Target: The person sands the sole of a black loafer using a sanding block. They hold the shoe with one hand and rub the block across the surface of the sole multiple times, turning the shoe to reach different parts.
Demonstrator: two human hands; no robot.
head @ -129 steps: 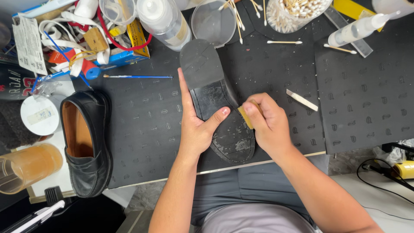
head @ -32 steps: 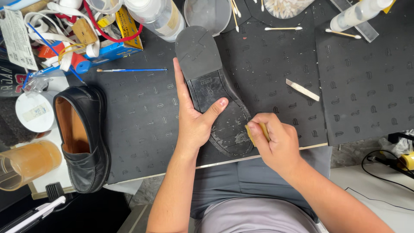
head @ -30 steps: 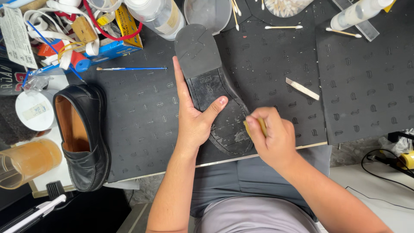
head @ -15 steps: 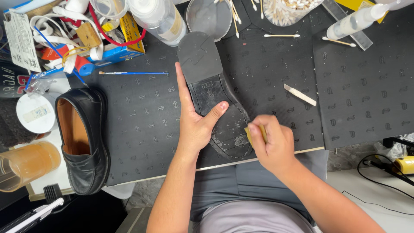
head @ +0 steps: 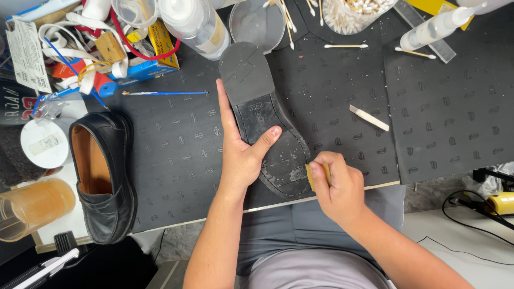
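Two shoes lie on your dark rubber mat [head: 176, 155]: the upturned shoe [head: 267, 120] you are working on sits sole-up near the middle of the mat, its heel pointing at the far edge and its toe reaching the near edge, while the second black loafer [head: 101, 176] rests upright at the mat's left edge, well apart. Your left hand [head: 241, 152] lies flat along the left side of the sole, fingers stretched out toward the heel and the thumb pressed across the scuffed forepart, so it steadies rather than grips. Your right hand [head: 337, 184] is closed, fingers pinching a small tan block [head: 310, 176] against the right edge of the toe. Just right of the shoe a pale flat stick [head: 368, 118] lies loose on the mat. Along the far edge things crowd close to the heel: a clear plastic cup [head: 257, 24] just beyond it, a white bottle [head: 195, 24] to its left, and a tub of cotton swabs [head: 356, 10] to its right, with loose swabs scattered about. A thin blue-handled brush [head: 163, 93] lies left of your fingertips. At the near left corner stands an amber cup [head: 32, 206].
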